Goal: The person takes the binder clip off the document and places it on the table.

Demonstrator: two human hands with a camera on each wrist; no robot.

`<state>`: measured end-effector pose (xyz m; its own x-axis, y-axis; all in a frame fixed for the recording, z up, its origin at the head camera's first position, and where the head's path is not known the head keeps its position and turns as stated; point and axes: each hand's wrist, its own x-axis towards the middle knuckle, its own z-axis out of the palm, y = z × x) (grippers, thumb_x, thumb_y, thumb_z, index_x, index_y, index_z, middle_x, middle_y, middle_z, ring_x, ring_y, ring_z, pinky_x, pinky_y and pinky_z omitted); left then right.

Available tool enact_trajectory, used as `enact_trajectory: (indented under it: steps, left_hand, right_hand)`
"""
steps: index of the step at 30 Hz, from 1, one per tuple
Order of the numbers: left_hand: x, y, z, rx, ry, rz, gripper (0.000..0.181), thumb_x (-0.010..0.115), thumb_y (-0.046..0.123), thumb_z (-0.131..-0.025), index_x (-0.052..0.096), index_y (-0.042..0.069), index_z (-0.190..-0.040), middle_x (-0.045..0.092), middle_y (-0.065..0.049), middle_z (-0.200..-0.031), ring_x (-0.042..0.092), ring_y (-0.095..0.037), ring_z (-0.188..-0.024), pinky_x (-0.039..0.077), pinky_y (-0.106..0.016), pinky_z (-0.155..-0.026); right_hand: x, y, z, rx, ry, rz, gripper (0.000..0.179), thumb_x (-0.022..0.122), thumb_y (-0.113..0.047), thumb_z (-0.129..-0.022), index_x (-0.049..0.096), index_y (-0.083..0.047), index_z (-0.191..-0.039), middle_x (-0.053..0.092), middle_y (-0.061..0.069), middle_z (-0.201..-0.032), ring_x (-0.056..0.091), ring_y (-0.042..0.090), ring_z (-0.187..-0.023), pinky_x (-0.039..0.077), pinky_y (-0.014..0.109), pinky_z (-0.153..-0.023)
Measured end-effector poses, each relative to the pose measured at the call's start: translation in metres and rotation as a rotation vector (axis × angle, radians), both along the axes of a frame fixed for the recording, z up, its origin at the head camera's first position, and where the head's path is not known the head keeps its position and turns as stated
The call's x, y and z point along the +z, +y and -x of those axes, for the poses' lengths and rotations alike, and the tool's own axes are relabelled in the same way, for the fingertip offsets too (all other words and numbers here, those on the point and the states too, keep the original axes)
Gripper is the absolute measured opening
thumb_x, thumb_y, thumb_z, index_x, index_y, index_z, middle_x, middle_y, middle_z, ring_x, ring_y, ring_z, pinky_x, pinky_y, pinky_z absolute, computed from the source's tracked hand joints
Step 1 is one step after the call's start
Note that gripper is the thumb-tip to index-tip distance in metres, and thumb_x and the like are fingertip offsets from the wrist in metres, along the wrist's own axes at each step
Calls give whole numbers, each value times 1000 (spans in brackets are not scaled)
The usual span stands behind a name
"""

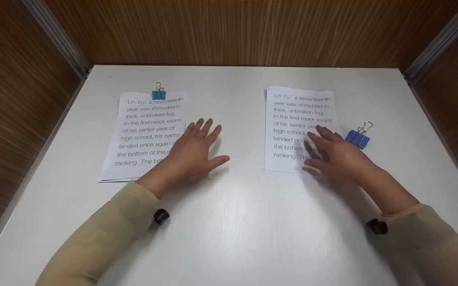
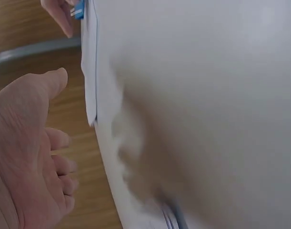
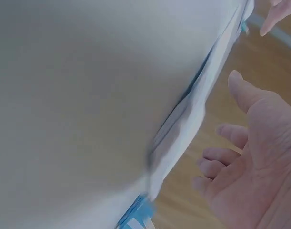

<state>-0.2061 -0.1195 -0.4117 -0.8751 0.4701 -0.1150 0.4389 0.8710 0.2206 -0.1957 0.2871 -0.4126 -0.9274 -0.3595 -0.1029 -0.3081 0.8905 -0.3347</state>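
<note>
My right hand (image 1: 340, 157) is hovering, fingers loosely spread and gripping nothing, over the papers (image 1: 288, 119) just left of the blue clip (image 1: 357, 139); my left hand (image 1: 193, 153), fingers spread, is holding nothing near the green-clipped stack (image 1: 145, 131), well left of that clip.

A teal clip (image 1: 158, 95) is holding the left papers (image 1: 145, 129); the left grip (image 1: 193, 153) is hovering at their edge, the right grip (image 1: 340, 157) over the right papers (image 1: 286, 123), a blue clip (image 1: 357, 139) lying nearby.

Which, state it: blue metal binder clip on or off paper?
Off: the clip lies on the white tabletop beside the right printed white sheets.
</note>
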Motion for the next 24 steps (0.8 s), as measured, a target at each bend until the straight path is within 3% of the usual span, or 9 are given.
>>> enact_trajectory:
  steps: [5,13,19,24]
  left_hand:
    - [2,-57,-7,86,0,7,93,49,68,-103,22,9,-170,12,-21,-175,5,-40,-162,2,-50,-131]
    - [-2,-135,-17,183,-10,48,93,54,63,-103,27,1,-167,18,-29,-172,10,-49,-160,6,-58,-130]
    - [-4,-172,-25,230,-64,68,95,53,64,-103,26,-1,-166,17,-32,-171,9,-52,-159,5,-60,-129]
    - [-5,-190,-28,243,-93,71,96,54,65,-102,25,0,-167,15,-32,-171,8,-52,-159,4,-60,-129]
  right_hand:
    - [1,-46,0,83,37,28,84,76,-52,-96,43,-15,-164,26,16,-173,26,52,-155,31,67,-120]
    - [4,-131,5,274,71,58,79,73,-50,-99,43,-15,-164,30,16,-172,31,40,-157,23,56,-127]
    - [1,-192,8,407,88,39,77,69,-48,-102,43,-10,-163,31,19,-170,30,35,-158,21,49,-129]
    - [-2,-237,5,484,61,8,78,69,-49,-102,41,-11,-164,28,18,-172,29,34,-158,20,49,-129]
